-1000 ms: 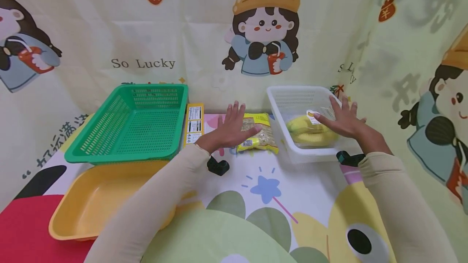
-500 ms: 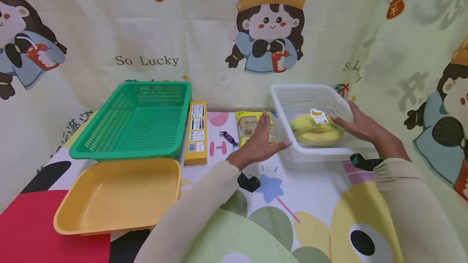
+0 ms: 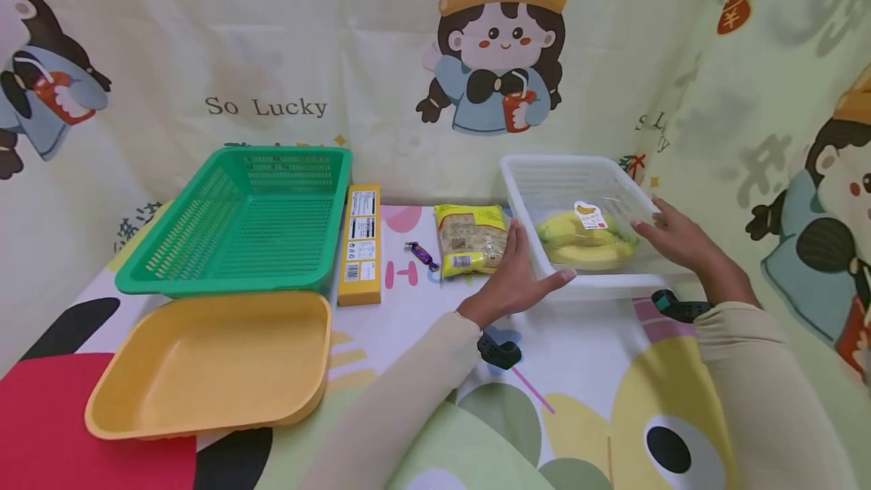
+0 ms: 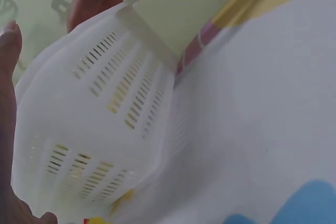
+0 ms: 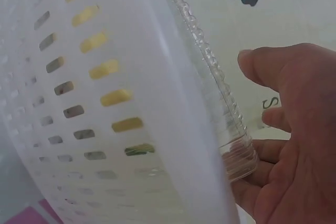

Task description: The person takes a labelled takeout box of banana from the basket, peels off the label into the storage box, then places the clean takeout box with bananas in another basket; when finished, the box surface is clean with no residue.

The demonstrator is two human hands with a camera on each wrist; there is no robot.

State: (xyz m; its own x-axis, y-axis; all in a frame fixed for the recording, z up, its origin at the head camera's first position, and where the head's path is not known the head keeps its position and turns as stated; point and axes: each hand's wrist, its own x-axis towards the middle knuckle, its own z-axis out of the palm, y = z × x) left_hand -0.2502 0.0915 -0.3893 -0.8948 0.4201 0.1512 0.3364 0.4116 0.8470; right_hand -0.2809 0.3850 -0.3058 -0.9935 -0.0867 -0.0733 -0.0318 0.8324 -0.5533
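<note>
Now both hands flank the white basket [image 3: 578, 172] at the table's far right edge: left hand [image 3: 520, 278] flat against its near-left wall, right hand [image 3: 674, 237] loosely curved on the right rim (bananas [image 3: 585, 242] inside). Light, slightly flexible plastic; opposite walls look the safest hold.

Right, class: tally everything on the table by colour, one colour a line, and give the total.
Green: 1, the green basket
White: 1, the white basket
Yellow: 4, the yellow tray, the yellow box, the yellow packet, the bananas
Purple: 1, the purple candy
Total: 7
</note>
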